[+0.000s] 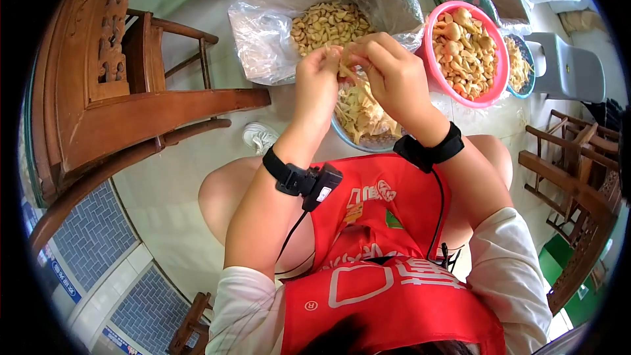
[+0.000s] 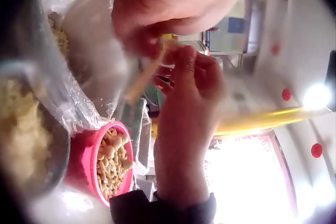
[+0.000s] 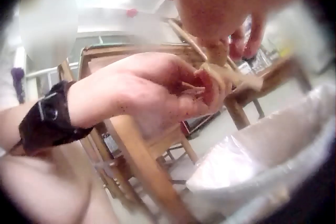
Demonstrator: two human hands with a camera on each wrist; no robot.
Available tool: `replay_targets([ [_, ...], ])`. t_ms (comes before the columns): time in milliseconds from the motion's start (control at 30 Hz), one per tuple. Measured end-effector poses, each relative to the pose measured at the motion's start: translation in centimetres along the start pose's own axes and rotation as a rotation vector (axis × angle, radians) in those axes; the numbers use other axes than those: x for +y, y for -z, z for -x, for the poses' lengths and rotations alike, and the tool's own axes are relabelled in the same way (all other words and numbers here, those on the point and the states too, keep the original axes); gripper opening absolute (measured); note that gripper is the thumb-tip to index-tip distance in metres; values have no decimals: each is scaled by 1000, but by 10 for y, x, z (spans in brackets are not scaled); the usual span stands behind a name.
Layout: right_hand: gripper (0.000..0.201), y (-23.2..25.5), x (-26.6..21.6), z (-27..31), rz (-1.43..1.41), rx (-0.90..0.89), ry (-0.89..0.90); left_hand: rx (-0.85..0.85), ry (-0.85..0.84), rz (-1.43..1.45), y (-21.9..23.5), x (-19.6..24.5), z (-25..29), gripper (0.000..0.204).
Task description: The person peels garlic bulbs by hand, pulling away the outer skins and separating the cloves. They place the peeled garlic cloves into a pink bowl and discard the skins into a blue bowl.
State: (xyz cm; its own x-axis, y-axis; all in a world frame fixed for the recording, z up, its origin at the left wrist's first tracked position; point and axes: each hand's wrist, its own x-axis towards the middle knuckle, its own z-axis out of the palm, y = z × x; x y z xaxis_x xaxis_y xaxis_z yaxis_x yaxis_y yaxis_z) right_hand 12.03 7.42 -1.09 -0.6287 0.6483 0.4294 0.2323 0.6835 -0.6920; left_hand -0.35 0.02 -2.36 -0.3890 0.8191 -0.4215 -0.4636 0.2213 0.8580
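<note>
From the head view, the left hand [image 1: 317, 79] and right hand [image 1: 394, 72] meet at about 12 o'clock over a bowl of pale peelings [image 1: 358, 118], both grips pinching one small pale piece [image 1: 343, 59]; the plastic-lined sack [image 1: 263, 20] at 11 o'clock still holds plenty of unworked pieces while the pink basin [image 1: 490, 95] at 1 o'clock is heaped, so the work looks well underway but far from finished. In the left wrist view the right hand's fingers [image 2: 202, 74] curl round a pale strip [image 2: 142, 79] with the pink basin at 7 o'clock. The right wrist view shows the left hand's fingertips [image 3: 210, 85] pressed on the same piece, mid-peel.
</note>
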Motion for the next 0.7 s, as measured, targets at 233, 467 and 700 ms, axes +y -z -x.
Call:
replay_targets([
  [233, 11, 8, 4, -5, -207, 83, -221, -93, -88, -19, -11, 7, 5, 24],
  [467, 8, 0, 1, 0, -273, 82, -289, -181, -100, -194, -9, 4, 5, 26],
  [700, 7, -7, 3, 6, 26, 99, -74, -86, 33, -129, -16, 2, 9, 25],
])
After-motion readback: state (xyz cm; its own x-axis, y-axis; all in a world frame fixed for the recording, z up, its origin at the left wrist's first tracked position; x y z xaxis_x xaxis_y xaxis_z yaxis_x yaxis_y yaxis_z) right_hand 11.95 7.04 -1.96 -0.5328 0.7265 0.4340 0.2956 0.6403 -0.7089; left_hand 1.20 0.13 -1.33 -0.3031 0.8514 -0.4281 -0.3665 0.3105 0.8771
